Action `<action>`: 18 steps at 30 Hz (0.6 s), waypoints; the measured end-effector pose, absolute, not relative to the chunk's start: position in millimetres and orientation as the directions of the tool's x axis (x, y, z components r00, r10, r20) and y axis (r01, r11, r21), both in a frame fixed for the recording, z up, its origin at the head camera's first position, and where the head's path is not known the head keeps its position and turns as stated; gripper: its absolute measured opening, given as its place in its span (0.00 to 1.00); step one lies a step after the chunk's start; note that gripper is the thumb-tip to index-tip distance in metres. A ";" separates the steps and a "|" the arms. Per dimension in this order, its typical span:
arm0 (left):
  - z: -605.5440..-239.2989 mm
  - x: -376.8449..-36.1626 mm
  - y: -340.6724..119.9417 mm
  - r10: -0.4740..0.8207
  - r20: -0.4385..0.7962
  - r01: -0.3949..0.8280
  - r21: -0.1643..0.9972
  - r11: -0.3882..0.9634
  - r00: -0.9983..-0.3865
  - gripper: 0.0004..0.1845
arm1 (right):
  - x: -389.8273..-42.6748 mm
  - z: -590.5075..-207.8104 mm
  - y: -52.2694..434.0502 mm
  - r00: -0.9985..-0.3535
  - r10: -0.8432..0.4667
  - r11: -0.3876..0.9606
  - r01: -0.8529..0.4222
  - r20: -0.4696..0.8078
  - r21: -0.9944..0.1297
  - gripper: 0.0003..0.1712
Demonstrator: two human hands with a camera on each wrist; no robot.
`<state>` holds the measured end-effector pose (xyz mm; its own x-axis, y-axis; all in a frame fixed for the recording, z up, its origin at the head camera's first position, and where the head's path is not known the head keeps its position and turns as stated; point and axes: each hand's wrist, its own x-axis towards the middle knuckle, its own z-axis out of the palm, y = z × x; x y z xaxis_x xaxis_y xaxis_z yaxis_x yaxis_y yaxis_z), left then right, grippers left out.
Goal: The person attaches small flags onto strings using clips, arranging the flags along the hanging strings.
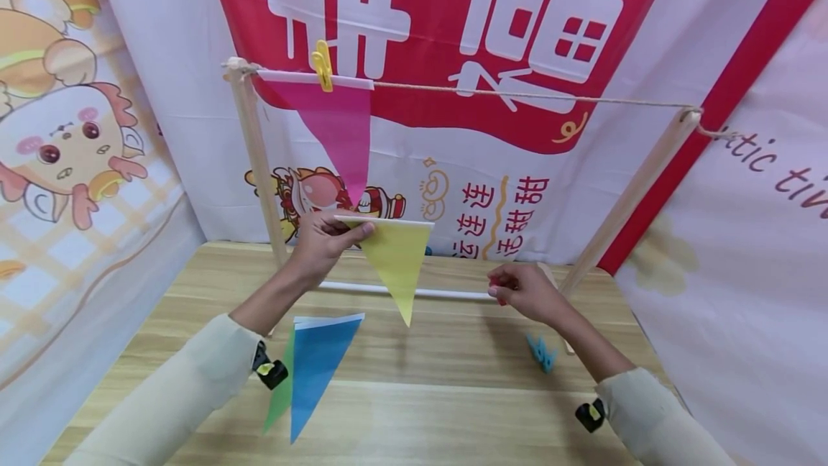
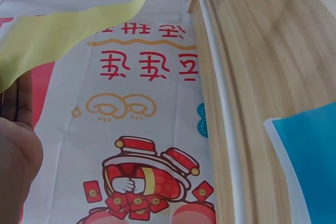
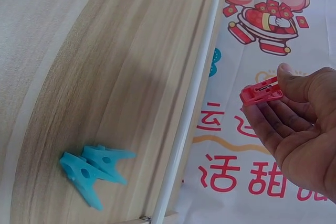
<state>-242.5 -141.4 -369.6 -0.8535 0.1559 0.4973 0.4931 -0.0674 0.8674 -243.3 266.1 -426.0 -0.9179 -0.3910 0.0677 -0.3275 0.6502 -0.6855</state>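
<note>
My left hand (image 1: 321, 239) pinches a yellow triangular pennant (image 1: 399, 254) by its white-edged top, just below a pink pennant (image 1: 346, 128). That pink one hangs from a string (image 1: 517, 94) near the left post, held by a yellow clothespin (image 1: 322, 65). Farther right, my right hand (image 1: 527, 292) holds a small red clothespin (image 3: 261, 92) between thumb and fingers. On the table beneath it lie blue clothespins (image 1: 540, 353). A blue pennant (image 1: 321, 365) partly covers a green pennant (image 1: 279, 387) at the left of the table.
Wooden posts stand left (image 1: 254, 157) and right (image 1: 630, 196), with the string tied across their tops. A white rod (image 1: 453, 294) runs low between them above the wooden table (image 1: 414, 416). Printed cloth (image 1: 414, 164) hangs close behind the frame.
</note>
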 end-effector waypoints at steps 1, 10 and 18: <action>-367.6 -242.0 -141.3 0.150 0.505 0.500 0.863 -0.074 -0.850 0.16 | -243.3 -425.9 265.8 -0.916 -0.395 0.647 -0.332 0.071 -0.687 0.15; -347.2 -243.1 -137.4 0.059 0.465 0.443 0.870 -0.214 -0.884 0.14 | -244.8 -422.7 264.5 -0.919 -0.390 0.666 -0.327 0.061 -0.670 0.15; -335.1 -248.5 -136.9 0.030 0.432 0.418 0.886 -0.198 -0.901 0.09 | -246.6 -414.0 259.6 -0.913 -0.401 0.677 -0.348 0.071 -0.648 0.15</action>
